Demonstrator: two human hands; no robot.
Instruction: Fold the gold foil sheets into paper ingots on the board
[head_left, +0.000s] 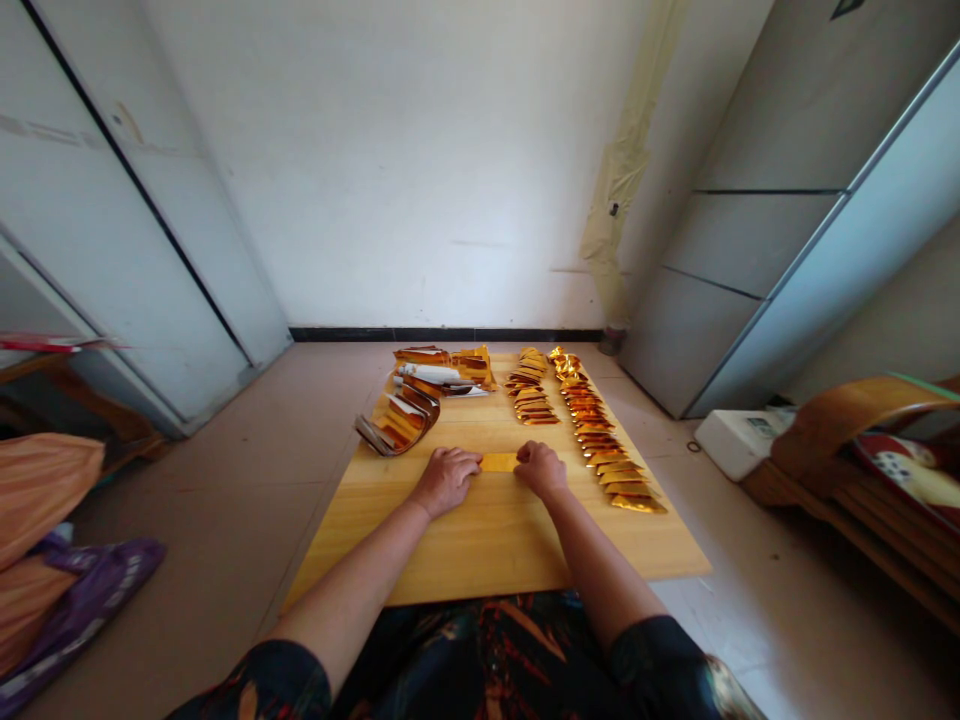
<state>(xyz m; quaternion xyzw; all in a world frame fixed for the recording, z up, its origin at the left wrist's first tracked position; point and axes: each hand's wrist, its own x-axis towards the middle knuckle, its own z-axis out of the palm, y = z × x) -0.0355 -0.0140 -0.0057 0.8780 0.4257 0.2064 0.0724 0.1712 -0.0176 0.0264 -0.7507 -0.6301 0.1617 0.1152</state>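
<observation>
A narrow strip of folded gold foil paper (498,463) lies on the wooden table (480,540) between my hands. At its left end my left hand (448,478) presses with bent fingers closed on it. The other end is pinched by the fingers of my right hand (541,467). Beyond my left hand rests a curled stack of gold foil sheets (401,420). Two rows of folded gold pieces lie to the right: a shorter row (534,388) and a longer row (604,440) along the table's right side.
More foil sheets (472,365) and a white roll (431,374) lie at the table's far left. A white wall (450,200) stands behind. To the right are a grey refrigerator (720,280), a white box (739,442) and a wooden seat (832,500). Bags (97,590) sit at left.
</observation>
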